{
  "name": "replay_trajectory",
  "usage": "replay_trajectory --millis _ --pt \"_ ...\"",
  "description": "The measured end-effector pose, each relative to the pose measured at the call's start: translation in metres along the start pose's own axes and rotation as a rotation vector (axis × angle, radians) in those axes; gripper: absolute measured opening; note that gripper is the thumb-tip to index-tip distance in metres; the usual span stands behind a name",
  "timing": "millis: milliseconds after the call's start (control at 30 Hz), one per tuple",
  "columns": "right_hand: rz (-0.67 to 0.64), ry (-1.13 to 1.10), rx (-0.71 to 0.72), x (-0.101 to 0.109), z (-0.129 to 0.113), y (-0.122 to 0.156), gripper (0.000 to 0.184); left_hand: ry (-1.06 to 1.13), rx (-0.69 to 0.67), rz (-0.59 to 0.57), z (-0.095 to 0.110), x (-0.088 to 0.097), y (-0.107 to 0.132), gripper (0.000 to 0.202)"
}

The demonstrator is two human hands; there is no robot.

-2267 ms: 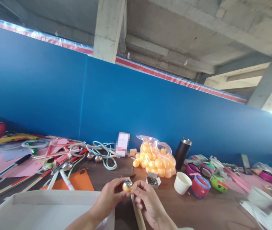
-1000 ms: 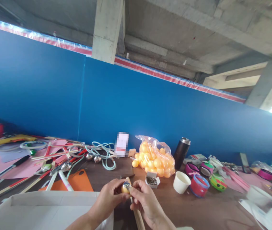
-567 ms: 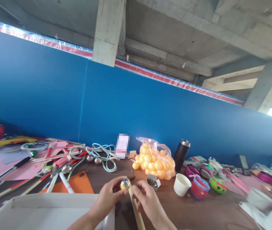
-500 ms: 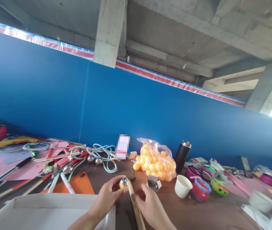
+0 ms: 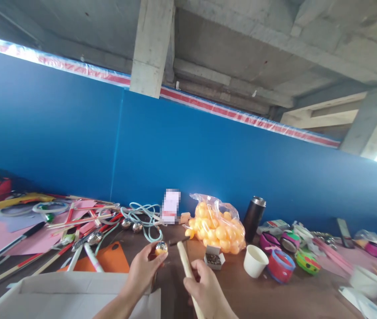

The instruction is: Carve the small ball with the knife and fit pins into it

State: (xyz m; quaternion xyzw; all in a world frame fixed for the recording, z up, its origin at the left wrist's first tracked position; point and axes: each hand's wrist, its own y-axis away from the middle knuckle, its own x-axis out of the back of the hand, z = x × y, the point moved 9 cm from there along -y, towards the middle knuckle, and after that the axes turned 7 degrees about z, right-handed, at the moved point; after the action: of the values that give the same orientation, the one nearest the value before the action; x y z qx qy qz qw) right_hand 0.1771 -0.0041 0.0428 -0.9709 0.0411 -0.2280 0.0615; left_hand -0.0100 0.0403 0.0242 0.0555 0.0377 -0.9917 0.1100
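Between the thumb and fingers of my left hand (image 5: 142, 269) is a shiny silver ball (image 5: 161, 247). Its lower part looks orange; whether that is a reflection I cannot tell. My right hand (image 5: 203, 283) is wrapped around a pale wooden stick (image 5: 184, 260) with a rounded end, which points up and away from me. A gap separates the stick from the ball. Beyond them a dark thin pointed thing (image 5: 179, 240) lies on the brown table (image 5: 238, 294). A small open box (image 5: 214, 258) of tiny metal pieces stands right of the stick.
A clear bag of orange balls (image 5: 216, 228) lies behind the small box. Rightward stand a black bottle (image 5: 254, 218), a cream paper cup (image 5: 255, 261) and a red-and-blue round item (image 5: 280, 266). White cardboard (image 5: 75, 297) fills the front left; more silver balls (image 5: 137, 227) lie near a pale blue cord (image 5: 141, 208).
My left hand has moved left with the silver ball, away from the stick. In my right hand the stick's upper end has shifted slightly toward the left and up.
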Motion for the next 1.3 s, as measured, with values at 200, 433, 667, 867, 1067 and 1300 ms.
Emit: replay_trajectory --millis 200,433,667,867,1067,1300 --pt "0.037 -0.003 0.135 0.002 -0.034 0.011 0.009 0.078 0.077 0.014 -0.009 0.001 -0.004 0.046" --pt "0.155 0.298 0.434 0.006 -0.048 0.018 0.022 0.13 0.092 0.01 -0.008 0.002 -0.005 0.043" --pt "0.168 0.4 0.458 0.007 -0.058 0.023 0.024 0.076 0.086 0.026 -0.007 0.002 -0.007 0.04" --pt "0.206 0.389 0.504 0.011 -0.066 0.025 0.024 0.075 0.076 0.02 -0.008 0.002 -0.007 0.044" --pt "0.166 0.436 0.482 0.006 -0.062 0.025 0.021 -0.005 0.054 0.019 -0.004 0.002 -0.005 0.045" --pt "0.194 0.395 0.486 0.011 -0.064 0.025 0.021 0.01 0.053 0.002 -0.008 0.001 -0.007 0.046"
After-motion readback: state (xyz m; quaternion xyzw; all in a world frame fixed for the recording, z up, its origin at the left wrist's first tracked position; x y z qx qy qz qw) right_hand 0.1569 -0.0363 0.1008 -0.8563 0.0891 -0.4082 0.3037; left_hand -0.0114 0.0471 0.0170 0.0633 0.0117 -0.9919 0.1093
